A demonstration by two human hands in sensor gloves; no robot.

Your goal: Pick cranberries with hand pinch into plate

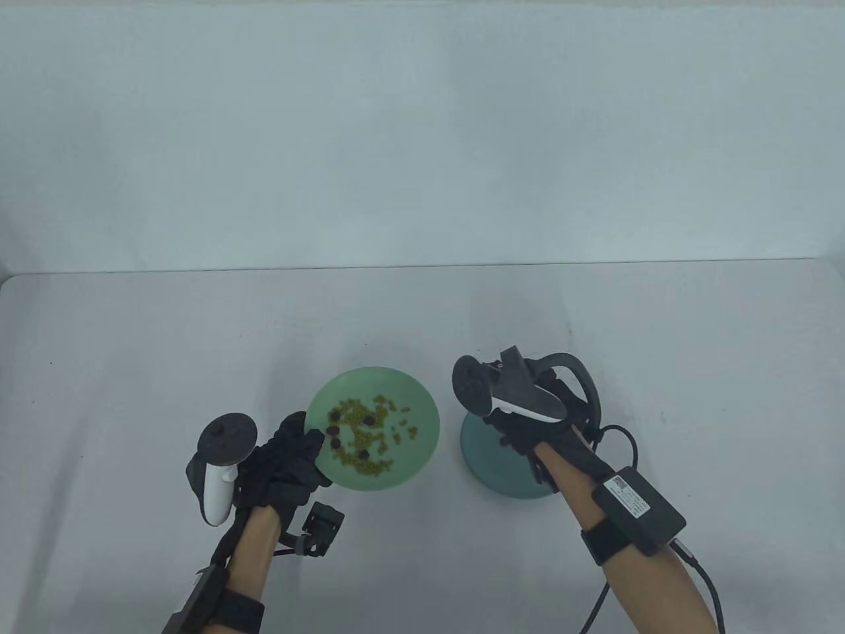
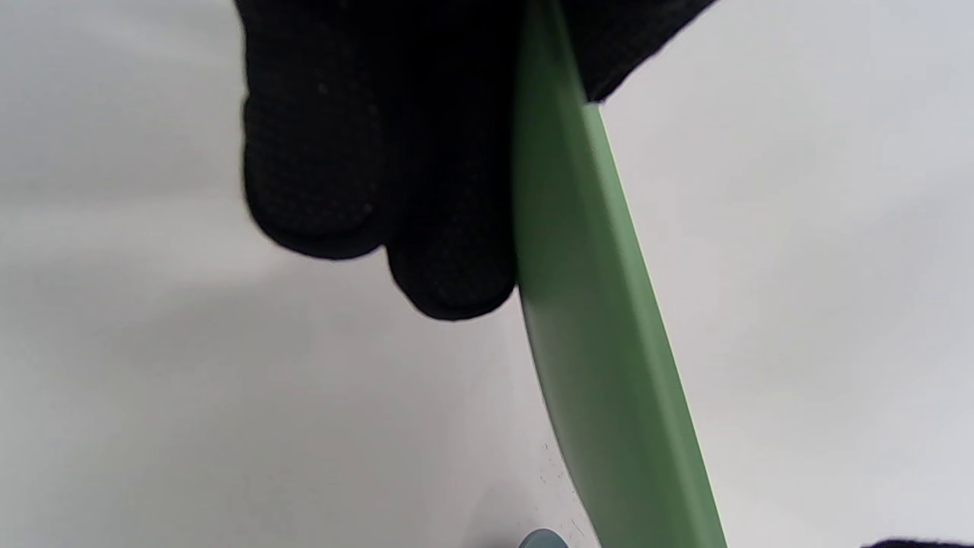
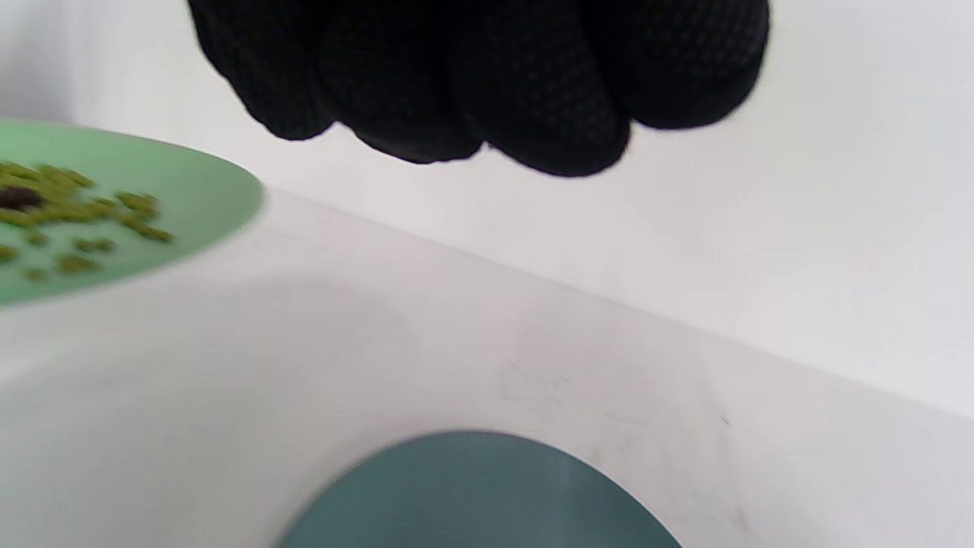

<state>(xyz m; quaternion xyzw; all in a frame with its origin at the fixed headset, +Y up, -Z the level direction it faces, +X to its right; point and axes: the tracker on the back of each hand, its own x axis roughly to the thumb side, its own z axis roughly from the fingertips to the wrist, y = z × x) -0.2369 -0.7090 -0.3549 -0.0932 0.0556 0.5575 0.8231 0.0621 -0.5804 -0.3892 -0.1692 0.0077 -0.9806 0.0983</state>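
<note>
1. At far left of the worktop (image 1: 132,343), the left hand (image 1: 284,456) reaches in from the near edge, tracker outward; its fingers (image 2: 449,259) grip the near-left rim of the green plate (image 1: 422,403), thumb above, the others beneath.
2. Held by that one edge, the green plate is tilted. Cranberries (image 1: 337,429), dark and few, lie among yellow-green seeds (image 1: 363,422) toward its left half.
3. Between the two plates runs a narrow strip of bare worktop; a much wider open stretch extends behind them to the far edge.
4. To the right, the teal plate (image 1: 482,456) rests flat, partly covered by the right hand (image 1: 535,422).
5. Above the teal plate, the right hand's fingers (image 3: 548,106) are curled together, clear of the plate's surface; whether they hold a cranberry cannot be told.
</note>
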